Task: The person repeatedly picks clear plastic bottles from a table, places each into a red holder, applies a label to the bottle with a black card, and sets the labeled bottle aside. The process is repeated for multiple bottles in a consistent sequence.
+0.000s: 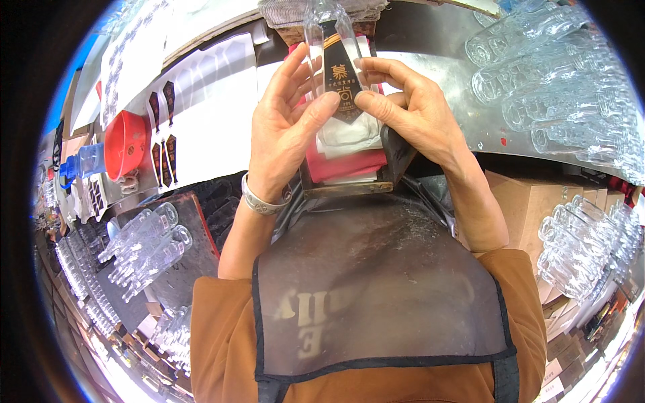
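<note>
A clear glass bottle [353, 134] lies in front of me with its neck pointing away. It rests on a wooden stand [349, 190] padded with red and white cloth [346, 168]. On the bottle's upper side is a black, pointed label [344, 70] with gold markings. My left hand [290, 124] curves round the bottle's left side, its thumb at the label's lower edge. From the right, my right hand [418, 111] grips the other side, its thumb also on the label's lower part. Some fingertips are partly hidden behind the glass.
Left of the stand, a white backing sheet [218, 114] carries several black labels [164, 151]. Beyond it stand a red bowl [126, 144] and a blue-capped plastic bottle [86, 161]. Clear bottles [537, 74] lie on the metal table at right. A folded grey cloth [282, 12] sits at the stand's far end.
</note>
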`<act>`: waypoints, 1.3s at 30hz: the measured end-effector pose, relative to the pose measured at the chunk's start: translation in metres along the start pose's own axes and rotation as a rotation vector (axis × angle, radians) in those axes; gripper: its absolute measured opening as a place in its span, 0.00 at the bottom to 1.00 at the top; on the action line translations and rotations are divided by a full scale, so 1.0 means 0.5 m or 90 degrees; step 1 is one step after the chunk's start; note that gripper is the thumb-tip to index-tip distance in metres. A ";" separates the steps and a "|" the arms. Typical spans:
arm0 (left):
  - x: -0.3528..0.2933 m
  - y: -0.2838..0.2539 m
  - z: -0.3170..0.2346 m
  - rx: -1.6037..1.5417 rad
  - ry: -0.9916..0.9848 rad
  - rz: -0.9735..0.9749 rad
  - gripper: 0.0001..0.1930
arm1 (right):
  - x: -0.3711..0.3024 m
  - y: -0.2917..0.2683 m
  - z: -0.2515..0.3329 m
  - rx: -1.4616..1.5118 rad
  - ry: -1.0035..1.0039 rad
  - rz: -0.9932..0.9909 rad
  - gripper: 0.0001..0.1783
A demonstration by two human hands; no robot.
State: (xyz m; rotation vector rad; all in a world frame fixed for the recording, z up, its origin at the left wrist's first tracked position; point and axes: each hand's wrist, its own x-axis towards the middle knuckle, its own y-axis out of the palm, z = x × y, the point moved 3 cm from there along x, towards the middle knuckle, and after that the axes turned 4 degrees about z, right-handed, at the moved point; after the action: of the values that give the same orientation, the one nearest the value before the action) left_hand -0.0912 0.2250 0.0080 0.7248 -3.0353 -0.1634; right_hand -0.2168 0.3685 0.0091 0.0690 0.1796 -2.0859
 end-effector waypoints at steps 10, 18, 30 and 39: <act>0.001 0.008 -0.009 0.050 0.014 -0.008 0.38 | 0.046 -0.080 -0.079 0.173 0.023 -0.114 0.24; -0.001 0.011 -0.002 0.081 0.025 -0.032 0.38 | 0.092 -0.075 0.076 -0.034 -0.224 0.043 0.19; -0.004 0.018 -0.010 0.107 0.005 -0.058 0.38 | 0.174 -0.071 0.203 -0.435 -0.546 -0.073 0.15; 0.070 -0.036 -0.020 -0.002 -0.096 -0.082 0.32 | 0.023 -0.066 0.151 -0.130 -0.257 0.016 0.14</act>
State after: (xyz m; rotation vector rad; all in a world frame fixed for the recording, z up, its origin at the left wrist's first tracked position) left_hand -0.1139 0.1923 0.0157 0.9494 -3.1282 -0.2353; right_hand -0.2494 0.3633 0.0856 -0.4668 0.1426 -1.9991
